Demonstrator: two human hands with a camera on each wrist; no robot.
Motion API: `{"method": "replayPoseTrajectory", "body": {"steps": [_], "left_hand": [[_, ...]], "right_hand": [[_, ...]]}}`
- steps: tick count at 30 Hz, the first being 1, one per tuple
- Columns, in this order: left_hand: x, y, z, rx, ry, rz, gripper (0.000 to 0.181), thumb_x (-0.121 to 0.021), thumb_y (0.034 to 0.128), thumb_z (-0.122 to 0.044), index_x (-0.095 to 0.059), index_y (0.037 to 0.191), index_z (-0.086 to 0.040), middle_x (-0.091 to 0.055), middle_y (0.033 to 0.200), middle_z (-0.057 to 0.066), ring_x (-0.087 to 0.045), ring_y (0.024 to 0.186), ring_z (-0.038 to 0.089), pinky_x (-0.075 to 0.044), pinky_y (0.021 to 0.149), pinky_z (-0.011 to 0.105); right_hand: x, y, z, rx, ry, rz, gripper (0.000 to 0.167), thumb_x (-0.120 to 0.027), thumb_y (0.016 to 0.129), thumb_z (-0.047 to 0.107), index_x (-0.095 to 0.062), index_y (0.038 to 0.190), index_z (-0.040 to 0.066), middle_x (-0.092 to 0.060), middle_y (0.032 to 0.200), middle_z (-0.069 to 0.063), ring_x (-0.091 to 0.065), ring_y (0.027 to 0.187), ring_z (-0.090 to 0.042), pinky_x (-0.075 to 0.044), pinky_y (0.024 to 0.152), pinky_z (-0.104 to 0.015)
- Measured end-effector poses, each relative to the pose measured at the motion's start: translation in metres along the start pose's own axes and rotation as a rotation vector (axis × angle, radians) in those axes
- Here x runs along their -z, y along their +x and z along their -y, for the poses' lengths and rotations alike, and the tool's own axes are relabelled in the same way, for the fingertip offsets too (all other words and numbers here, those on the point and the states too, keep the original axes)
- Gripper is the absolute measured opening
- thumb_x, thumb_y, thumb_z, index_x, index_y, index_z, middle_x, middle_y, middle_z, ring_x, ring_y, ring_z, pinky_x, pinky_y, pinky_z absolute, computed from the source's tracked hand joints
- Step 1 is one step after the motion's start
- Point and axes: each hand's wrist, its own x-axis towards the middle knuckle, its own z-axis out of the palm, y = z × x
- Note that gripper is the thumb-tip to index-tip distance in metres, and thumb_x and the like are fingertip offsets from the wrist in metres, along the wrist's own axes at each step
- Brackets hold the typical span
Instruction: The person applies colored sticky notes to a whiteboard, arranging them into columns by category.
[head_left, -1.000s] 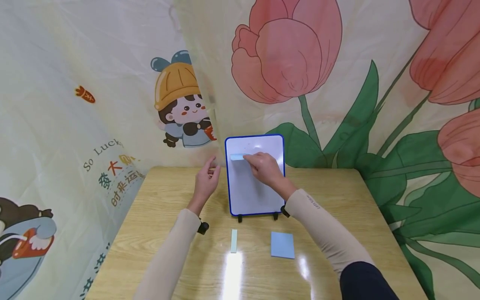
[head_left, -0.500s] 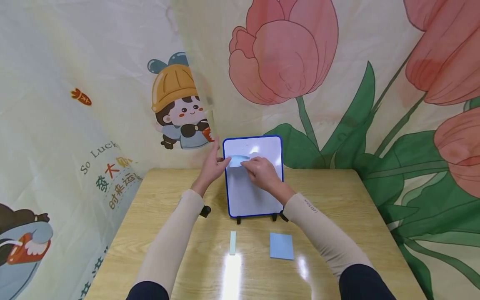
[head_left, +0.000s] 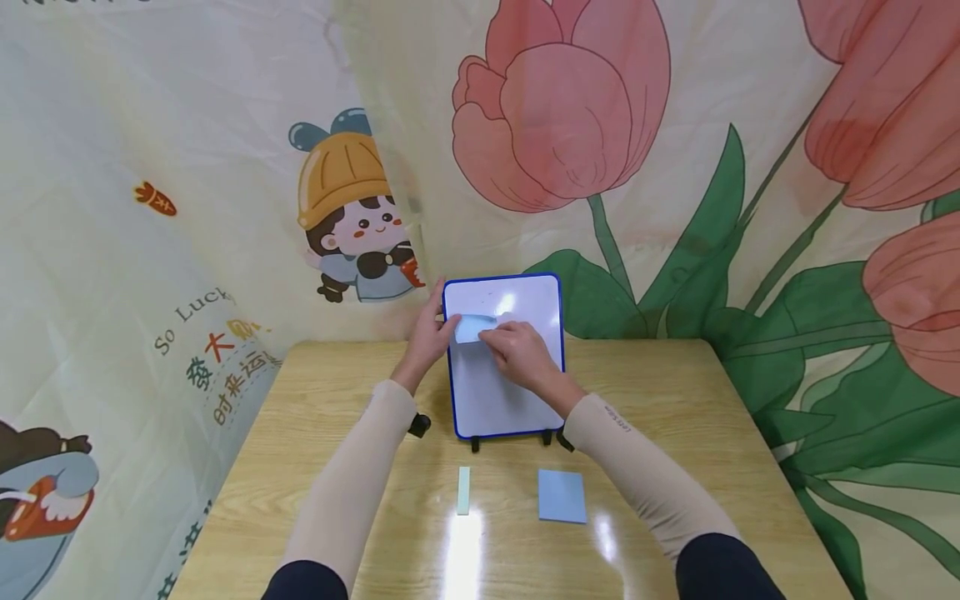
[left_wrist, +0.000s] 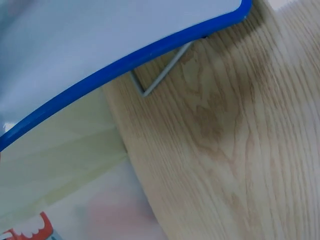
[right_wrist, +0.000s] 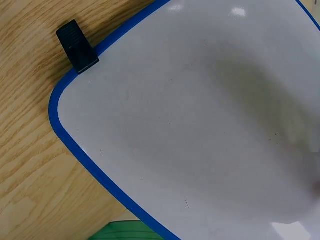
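Note:
A small whiteboard (head_left: 506, 392) with a blue frame stands upright, leaning back, in the head view. On its upper left lies a light blue sticky note (head_left: 469, 330), its top edge curling off the surface. My right hand (head_left: 517, 354) pinches the note near its lower right corner. At the board's left edge, my left hand (head_left: 429, 342) holds the frame, thumb on the front by the note and fingers along the edge, partly hidden. The left wrist view shows the whiteboard's blue frame (left_wrist: 120, 67), the right wrist view its white face (right_wrist: 165, 125); the handwork is nearly out of both.
On the wooden table (head_left: 360, 508) in front lie a narrow pale green strip (head_left: 463, 492) and a blue sticky pad (head_left: 562, 497). Black clip feet (right_wrist: 77, 46) support the board, with a wire leg (left_wrist: 162, 75) behind. A printed cloth (head_left: 712, 50) hangs at the back.
My left hand has come in from beside the board to its left edge, its thumb at the note. The right hand has drawn the note's lower edge down, so more of its face shows.

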Motion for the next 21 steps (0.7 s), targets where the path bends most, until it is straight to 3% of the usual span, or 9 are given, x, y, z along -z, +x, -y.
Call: {"method": "replayPoseTrajectory", "body": {"steps": [10,17,21], "left_hand": [[-0.005,-0.001,0.003,0.003,-0.027,-0.063,0.071,-0.060,0.0996,-0.022,-0.022,0.158,-0.032,-0.053,0.141,0.013,-0.064,0.102,0.031,-0.057,0.090,0.046],[-0.011,-0.003,0.006,0.012,-0.004,-0.080,0.068,-0.056,0.1016,-0.026,-0.019,0.158,-0.037,-0.037,0.159,-0.001,-0.058,0.108,0.027,-0.055,0.096,0.043],[-0.013,-0.003,0.007,0.003,-0.014,-0.085,0.066,-0.055,0.1024,-0.025,-0.020,0.158,-0.034,-0.031,0.162,-0.003,-0.057,0.108,0.028,-0.054,0.098,0.044]], "right_hand": [[-0.004,-0.002,0.001,0.000,-0.035,-0.008,0.030,-0.073,0.089,0.013,-0.072,0.120,0.015,-0.075,0.113,-0.001,-0.069,0.104,-0.021,-0.054,0.096,-0.038],[-0.009,-0.006,0.000,0.008,-0.058,-0.013,0.033,-0.075,0.088,0.013,-0.072,0.121,0.015,-0.075,0.113,-0.002,-0.069,0.105,-0.023,-0.055,0.092,-0.038],[-0.013,-0.007,-0.002,0.007,-0.094,-0.014,0.033,-0.074,0.089,0.015,-0.072,0.122,0.016,-0.074,0.117,0.000,-0.068,0.107,-0.021,-0.054,0.089,-0.035]]}}
